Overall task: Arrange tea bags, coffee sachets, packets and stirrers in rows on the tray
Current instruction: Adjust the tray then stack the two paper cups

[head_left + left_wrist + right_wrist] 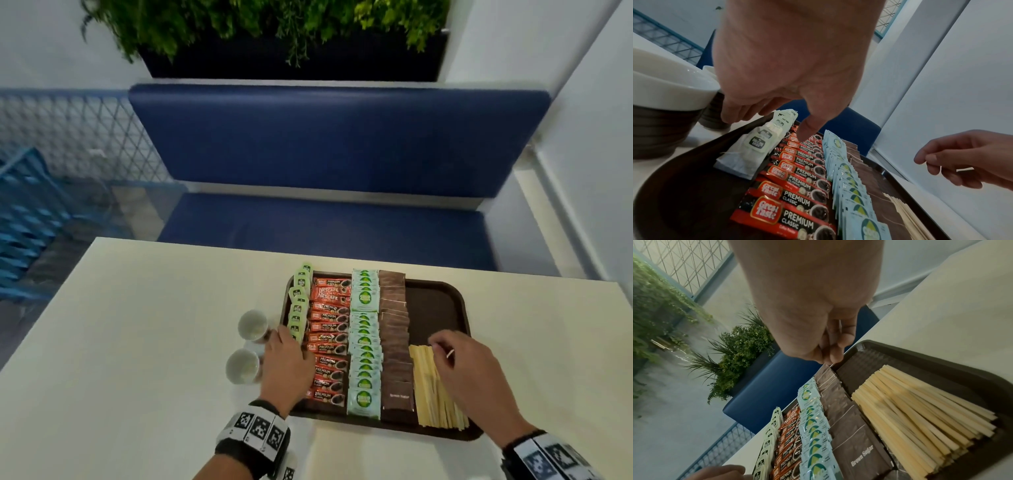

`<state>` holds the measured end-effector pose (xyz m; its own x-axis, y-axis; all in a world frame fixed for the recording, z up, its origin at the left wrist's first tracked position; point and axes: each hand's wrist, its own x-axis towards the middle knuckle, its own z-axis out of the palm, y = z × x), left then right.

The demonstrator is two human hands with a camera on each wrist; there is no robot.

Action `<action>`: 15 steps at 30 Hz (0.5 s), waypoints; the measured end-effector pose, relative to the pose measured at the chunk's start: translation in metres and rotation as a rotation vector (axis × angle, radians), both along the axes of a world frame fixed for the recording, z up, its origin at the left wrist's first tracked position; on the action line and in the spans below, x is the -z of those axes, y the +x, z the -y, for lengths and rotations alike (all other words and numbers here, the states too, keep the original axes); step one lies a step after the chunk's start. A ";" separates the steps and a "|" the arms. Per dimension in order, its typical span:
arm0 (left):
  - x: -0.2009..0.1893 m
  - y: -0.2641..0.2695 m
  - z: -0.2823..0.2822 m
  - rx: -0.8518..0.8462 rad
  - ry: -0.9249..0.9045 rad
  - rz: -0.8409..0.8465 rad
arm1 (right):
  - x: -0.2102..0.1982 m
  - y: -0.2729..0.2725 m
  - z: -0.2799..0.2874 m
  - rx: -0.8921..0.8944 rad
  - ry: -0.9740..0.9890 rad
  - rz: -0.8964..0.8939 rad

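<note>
Brown tray (442, 291) holding rowed coffee sachets (329, 337), stirrers (435, 390)

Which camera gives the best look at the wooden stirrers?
The right wrist view: the wooden stirrers fill its lower right, each stick distinct, lying beside the brown sugar packets. The head view shows the whole bundle, small and partly behind the right hand. The left wrist view catches only a sliver.

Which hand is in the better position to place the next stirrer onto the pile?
The right hand: it already pinches a single stirrer just above the stirrer pile. The left hand is across the tray, over the coffee sachets.
</note>
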<state>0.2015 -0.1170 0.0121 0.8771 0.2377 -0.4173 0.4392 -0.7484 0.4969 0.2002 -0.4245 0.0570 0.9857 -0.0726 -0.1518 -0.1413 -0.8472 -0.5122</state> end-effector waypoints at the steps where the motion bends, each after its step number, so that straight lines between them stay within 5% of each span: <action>1: 0.001 0.000 0.001 0.000 0.011 -0.026 | -0.001 -0.001 0.002 0.007 -0.007 -0.005; 15: 0.011 0.003 0.000 -0.028 0.014 -0.161 | 0.038 0.005 0.045 0.335 0.002 -0.070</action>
<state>0.2049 -0.1165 0.0010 0.7922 0.2681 -0.5482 0.5333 -0.7408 0.4084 0.2054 -0.4694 0.0193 0.8945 -0.3898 -0.2188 -0.4461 -0.7467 -0.4934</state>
